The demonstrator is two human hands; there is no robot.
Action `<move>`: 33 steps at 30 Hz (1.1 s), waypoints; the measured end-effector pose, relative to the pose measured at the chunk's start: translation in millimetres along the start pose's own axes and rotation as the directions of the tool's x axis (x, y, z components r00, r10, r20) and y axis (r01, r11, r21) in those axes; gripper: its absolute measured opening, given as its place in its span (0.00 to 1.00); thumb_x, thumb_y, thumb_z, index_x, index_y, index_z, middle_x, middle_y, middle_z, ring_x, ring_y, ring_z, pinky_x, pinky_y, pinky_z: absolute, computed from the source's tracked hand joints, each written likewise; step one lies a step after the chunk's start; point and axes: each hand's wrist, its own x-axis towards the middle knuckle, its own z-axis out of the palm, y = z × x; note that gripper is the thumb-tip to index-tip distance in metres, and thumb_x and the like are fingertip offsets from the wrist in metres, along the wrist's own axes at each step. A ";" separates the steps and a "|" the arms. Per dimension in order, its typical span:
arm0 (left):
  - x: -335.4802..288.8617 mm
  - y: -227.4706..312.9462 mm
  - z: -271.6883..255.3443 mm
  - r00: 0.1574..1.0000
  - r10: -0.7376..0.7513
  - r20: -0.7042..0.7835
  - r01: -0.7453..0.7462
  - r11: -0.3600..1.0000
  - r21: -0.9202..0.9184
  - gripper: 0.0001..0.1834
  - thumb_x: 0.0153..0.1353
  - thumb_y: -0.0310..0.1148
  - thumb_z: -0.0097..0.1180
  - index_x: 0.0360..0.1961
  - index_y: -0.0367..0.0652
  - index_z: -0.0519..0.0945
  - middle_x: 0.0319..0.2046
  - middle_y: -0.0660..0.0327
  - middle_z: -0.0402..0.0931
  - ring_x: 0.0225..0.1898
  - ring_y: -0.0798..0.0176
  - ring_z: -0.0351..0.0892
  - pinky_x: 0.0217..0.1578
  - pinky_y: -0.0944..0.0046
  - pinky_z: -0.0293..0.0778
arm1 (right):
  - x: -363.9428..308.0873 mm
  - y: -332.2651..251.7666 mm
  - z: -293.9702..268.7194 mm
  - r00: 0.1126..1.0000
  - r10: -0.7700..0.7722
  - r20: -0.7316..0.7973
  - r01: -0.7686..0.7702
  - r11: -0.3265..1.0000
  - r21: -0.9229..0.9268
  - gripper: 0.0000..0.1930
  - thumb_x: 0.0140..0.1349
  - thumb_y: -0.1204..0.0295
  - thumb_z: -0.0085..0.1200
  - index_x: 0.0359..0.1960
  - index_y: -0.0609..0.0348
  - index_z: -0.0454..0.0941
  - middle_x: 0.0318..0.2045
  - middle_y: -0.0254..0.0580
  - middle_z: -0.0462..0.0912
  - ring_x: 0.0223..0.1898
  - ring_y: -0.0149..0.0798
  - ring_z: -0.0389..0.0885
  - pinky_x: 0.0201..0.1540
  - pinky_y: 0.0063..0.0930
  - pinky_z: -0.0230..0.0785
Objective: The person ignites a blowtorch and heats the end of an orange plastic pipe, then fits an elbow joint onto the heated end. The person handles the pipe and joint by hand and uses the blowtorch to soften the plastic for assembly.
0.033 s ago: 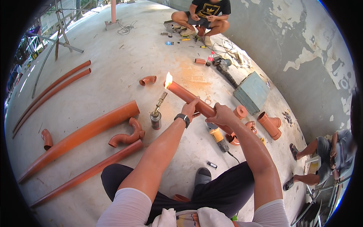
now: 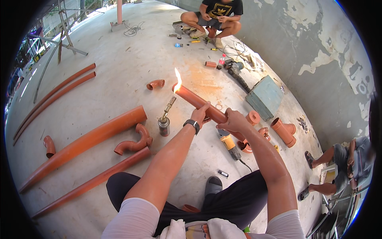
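While gripping the orange pipe (image 2: 201, 104) w/ both hands, left hand (image 2: 200, 114) and right hand (image 2: 232, 120) closed round it side by side near the middle. Held out in front over the concrete floor (image 2: 119, 47), far end up in the flame (image 2: 177, 79) from the gas torch (image 2: 164, 121) standing just beside the left hand. Prob light and stiff plastic, but likely soft and hot near the flame, so best held mid-length, well back from it.

Sunlit concrete floor (image 2: 119, 51), peeling grey wall (image 2: 318, 47)
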 end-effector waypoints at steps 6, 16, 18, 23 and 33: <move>12.4 6.6 -6.9 0.996 0.046 0.074 -0.045 0.999 -0.005 0.20 0.68 0.48 0.64 0.51 0.46 0.78 0.45 0.60 0.81 0.50 0.58 0.80 0.52 0.52 0.79 | 14.7 2.6 -3.0 0.995 0.002 0.095 -0.002 1.000 -0.001 0.41 0.48 0.38 0.68 0.51 0.62 0.79 0.40 0.55 0.87 0.43 0.54 0.87 0.48 0.45 0.78; 2.0 9.6 12.1 0.999 0.015 -0.052 -0.012 0.998 0.054 0.20 0.65 0.50 0.65 0.49 0.49 0.78 0.44 0.61 0.81 0.48 0.60 0.79 0.50 0.53 0.77 | 6.7 4.8 -3.4 1.000 0.000 0.008 -0.001 0.999 0.048 0.38 0.50 0.42 0.68 0.51 0.65 0.77 0.40 0.59 0.86 0.43 0.57 0.86 0.48 0.45 0.78; 7.2 8.4 5.8 0.998 0.029 -0.054 -0.026 0.998 0.061 0.20 0.65 0.50 0.65 0.49 0.49 0.78 0.46 0.61 0.80 0.49 0.60 0.78 0.50 0.53 0.76 | 8.8 -0.1 -4.8 0.999 0.008 0.039 -0.010 0.998 0.063 0.38 0.50 0.44 0.68 0.52 0.66 0.76 0.41 0.59 0.86 0.44 0.57 0.86 0.48 0.45 0.78; 18.2 5.3 -13.0 0.996 0.039 0.086 -0.040 0.999 0.016 0.22 0.64 0.51 0.66 0.50 0.50 0.78 0.50 0.61 0.79 0.51 0.59 0.77 0.50 0.51 0.76 | 11.3 -7.0 -3.1 0.999 -0.006 0.042 0.009 0.998 -0.063 0.38 0.50 0.45 0.69 0.54 0.64 0.75 0.41 0.60 0.86 0.45 0.56 0.87 0.49 0.45 0.78; 9.5 8.7 -1.5 0.998 0.058 0.024 -0.057 0.996 -0.064 0.23 0.67 0.52 0.64 0.53 0.49 0.77 0.45 0.60 0.78 0.48 0.58 0.79 0.50 0.56 0.78 | 11.0 4.3 -1.5 0.994 -0.032 0.108 0.021 0.995 0.102 0.41 0.56 0.39 0.64 0.57 0.65 0.74 0.41 0.60 0.86 0.45 0.56 0.87 0.49 0.47 0.77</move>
